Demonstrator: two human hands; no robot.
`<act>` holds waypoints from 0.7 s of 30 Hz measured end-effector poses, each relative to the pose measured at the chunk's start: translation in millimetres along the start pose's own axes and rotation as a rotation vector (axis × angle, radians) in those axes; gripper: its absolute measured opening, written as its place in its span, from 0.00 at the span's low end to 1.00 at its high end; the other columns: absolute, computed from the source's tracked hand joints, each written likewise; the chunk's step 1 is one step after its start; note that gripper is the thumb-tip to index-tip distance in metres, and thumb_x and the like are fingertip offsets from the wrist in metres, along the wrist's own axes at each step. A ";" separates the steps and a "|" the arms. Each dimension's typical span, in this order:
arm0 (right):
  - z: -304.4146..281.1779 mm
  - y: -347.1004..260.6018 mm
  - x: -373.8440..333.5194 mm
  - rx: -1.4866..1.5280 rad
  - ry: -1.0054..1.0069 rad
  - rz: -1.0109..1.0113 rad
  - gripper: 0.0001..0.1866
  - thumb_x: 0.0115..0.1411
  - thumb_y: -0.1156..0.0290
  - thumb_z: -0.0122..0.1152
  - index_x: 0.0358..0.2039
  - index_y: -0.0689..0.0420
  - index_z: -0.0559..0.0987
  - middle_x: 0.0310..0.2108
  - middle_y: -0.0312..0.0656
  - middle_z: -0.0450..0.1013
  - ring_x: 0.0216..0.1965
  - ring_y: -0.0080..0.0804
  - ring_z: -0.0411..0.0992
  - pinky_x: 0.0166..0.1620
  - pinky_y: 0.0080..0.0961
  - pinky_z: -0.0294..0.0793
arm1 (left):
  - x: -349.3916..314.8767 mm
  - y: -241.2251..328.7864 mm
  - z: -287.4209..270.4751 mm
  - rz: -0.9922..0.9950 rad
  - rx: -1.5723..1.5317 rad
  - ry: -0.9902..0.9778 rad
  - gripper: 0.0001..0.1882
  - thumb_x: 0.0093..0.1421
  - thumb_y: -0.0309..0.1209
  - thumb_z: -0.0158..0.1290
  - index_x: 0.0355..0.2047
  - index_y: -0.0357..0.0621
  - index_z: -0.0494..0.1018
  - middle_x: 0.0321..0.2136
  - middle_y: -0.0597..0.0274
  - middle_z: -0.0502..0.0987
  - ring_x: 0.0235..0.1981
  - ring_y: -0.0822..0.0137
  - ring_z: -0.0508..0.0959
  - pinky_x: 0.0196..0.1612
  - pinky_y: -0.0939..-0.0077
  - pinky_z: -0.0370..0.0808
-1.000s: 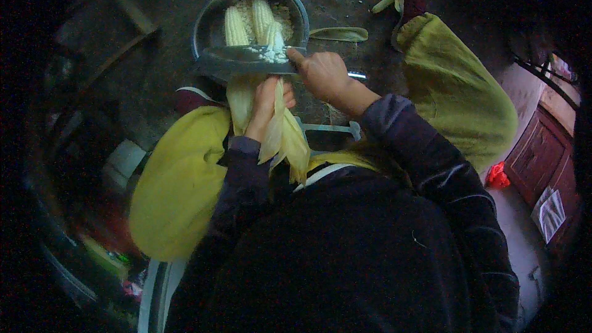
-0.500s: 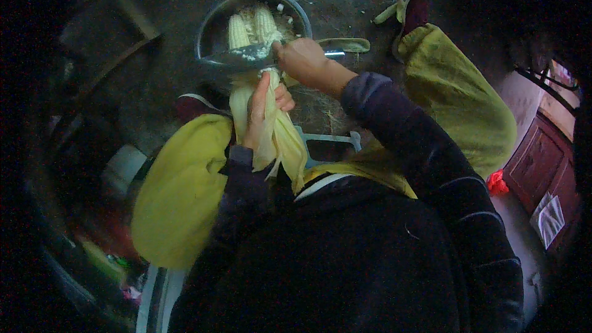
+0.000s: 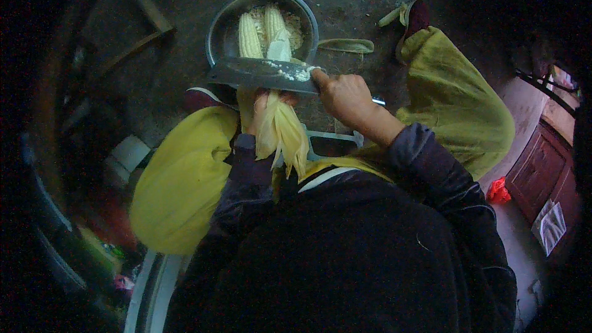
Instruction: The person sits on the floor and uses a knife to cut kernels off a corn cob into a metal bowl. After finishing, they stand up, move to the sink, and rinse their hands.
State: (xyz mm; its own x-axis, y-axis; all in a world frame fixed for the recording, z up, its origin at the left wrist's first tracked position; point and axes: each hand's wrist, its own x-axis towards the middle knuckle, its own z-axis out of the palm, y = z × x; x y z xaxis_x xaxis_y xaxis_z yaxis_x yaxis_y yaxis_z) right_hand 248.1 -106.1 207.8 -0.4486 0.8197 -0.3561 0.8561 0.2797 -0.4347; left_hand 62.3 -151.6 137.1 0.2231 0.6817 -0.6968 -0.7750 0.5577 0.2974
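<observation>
Around the work, a grey basin (image 3: 225,34) is standing on the dark floor (image 3: 364,0), with a strip of husk (image 3: 346,45) lying just beside its right side. The person's two yellow-green trouser legs (image 3: 185,179) are flanking the work, and a maroon shoe (image 3: 418,15) is showing at upper right. A pale bracket-like piece (image 3: 336,136) is sitting between the legs. At the left, a wooden frame (image 3: 148,3) is standing in shadow; at the right, a red bag (image 3: 498,191) is resting near a dark red panelled door (image 3: 542,154). A pale sheet (image 3: 549,228) is hanging or leaning by the door, and any print on it is staying too blurred to read.

The right hand (image 3: 353,100) is gripping a broad knife (image 3: 250,73), fingers curling tightly around its handle, and white bits are clinging to the blade. The left hand (image 3: 258,108) is closing around pale husk (image 3: 280,129), which is spilling toward the person; blade and husk are partly hiding its fingers. Beyond the blade, a cut corn ear (image 3: 279,48) is pointing away from the left hand into the basin, where two whole ears (image 3: 249,37) are lying farther left and beyond. The blade is covering the cut ear's near part, so contact is staying impossible to tell.
</observation>
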 end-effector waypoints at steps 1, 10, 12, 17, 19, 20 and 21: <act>2.4 1.2 1.1 0.010 0.009 -0.007 0.11 0.48 0.71 0.49 0.34 0.56 0.65 0.15 0.48 0.69 0.18 0.47 0.69 0.20 0.40 0.66 | -8.6 4.4 15.5 0.033 0.043 0.038 0.15 0.54 0.40 0.46 0.35 0.41 0.65 0.24 0.62 0.67 0.24 0.68 0.66 0.31 0.74 0.67; 55.7 18.5 49.6 0.027 0.117 -0.070 0.12 0.46 0.71 0.50 0.33 0.55 0.66 0.15 0.48 0.69 0.18 0.48 0.70 0.20 0.41 0.66 | 7.9 -9.2 0.6 -0.225 -0.250 -0.188 0.18 0.57 0.48 0.42 0.25 0.45 0.61 0.14 0.70 0.57 0.15 0.75 0.56 0.21 0.80 0.57; 60.0 19.8 68.7 0.013 0.114 -0.064 0.12 0.47 0.70 0.49 0.34 0.54 0.67 0.16 0.48 0.70 0.19 0.47 0.70 0.21 0.41 0.67 | 10.0 -5.7 9.1 -0.221 -0.144 -0.152 0.20 0.57 0.49 0.41 0.25 0.45 0.60 0.12 0.70 0.55 0.13 0.76 0.55 0.20 0.80 0.56; 59.8 25.0 77.4 -0.041 0.071 -0.152 0.11 0.47 0.70 0.49 0.32 0.59 0.69 0.17 0.48 0.71 0.20 0.44 0.72 0.21 0.39 0.69 | 10.6 -2.7 9.1 -0.265 -0.225 -0.055 0.22 0.58 0.51 0.38 0.20 0.45 0.59 0.10 0.71 0.54 0.11 0.76 0.54 0.18 0.80 0.55; 52.7 24.6 73.7 -0.053 0.059 -0.169 0.11 0.47 0.70 0.49 0.30 0.62 0.70 0.18 0.47 0.71 0.21 0.43 0.72 0.22 0.37 0.70 | 11.4 -6.1 9.5 -0.251 -0.225 -0.028 0.23 0.59 0.51 0.37 0.18 0.46 0.58 0.09 0.71 0.54 0.11 0.75 0.55 0.18 0.80 0.55; 50.5 20.4 70.6 -0.041 0.074 -0.175 0.11 0.47 0.69 0.50 0.30 0.62 0.70 0.18 0.47 0.71 0.21 0.43 0.72 0.22 0.37 0.71 | 7.1 -4.7 12.8 -0.231 -0.219 -0.002 0.23 0.59 0.51 0.37 0.17 0.46 0.58 0.09 0.71 0.54 0.11 0.75 0.55 0.18 0.80 0.55; 48.0 16.2 66.9 -0.028 0.089 -0.181 0.11 0.47 0.69 0.50 0.29 0.62 0.70 0.18 0.47 0.71 0.20 0.43 0.72 0.22 0.37 0.71 | 4.1 -2.5 16.0 -0.212 -0.213 0.024 0.24 0.59 0.52 0.36 0.16 0.47 0.57 0.10 0.71 0.54 0.11 0.75 0.55 0.18 0.80 0.55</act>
State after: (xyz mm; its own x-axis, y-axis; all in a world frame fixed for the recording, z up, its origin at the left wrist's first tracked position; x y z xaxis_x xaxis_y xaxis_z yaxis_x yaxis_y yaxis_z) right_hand 219.6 -70.7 137.3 -0.5722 0.7955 -0.1997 0.7712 0.4390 -0.4609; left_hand 74.6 -142.6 144.0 0.3811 0.5479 -0.7447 -0.8197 0.5728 0.0020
